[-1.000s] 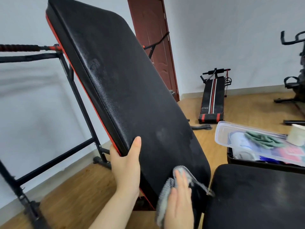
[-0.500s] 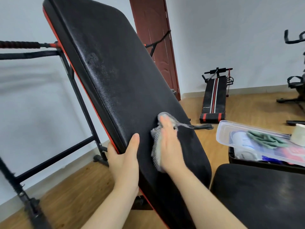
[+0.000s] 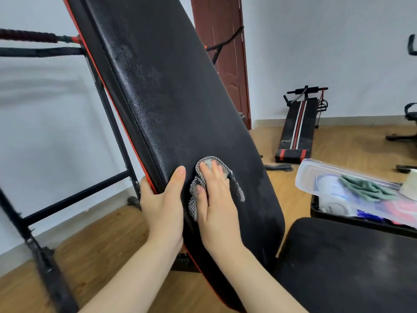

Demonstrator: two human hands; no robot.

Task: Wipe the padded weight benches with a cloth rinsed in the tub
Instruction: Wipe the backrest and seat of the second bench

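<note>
**Right hand [image 3: 216,206] pressing cloth [image 3: 194,199] flat on backrest pad [image 3: 180,98]**

Fingers straight and close together, the right hand is holding the grey checked cloth against the lower part of the tilted black backrest pad. Cloth edges are poking out past the fingertips. The left hand [image 3: 163,208] is gripping the pad's red-trimmed left edge just beside it, thumb lying on the front face and fingers curling behind (hidden from view). A black seat pad [image 3: 349,267] is sitting at lower right. Beyond it, a clear plastic box [image 3: 316,175] is resting on a black crate [image 3: 316,211], with a green rag [image 3: 365,188] lying on or in the box. A sit-up bench [image 3: 297,129] is lying on the wooden floor [image 3: 101,245] near the far wall.
</note>
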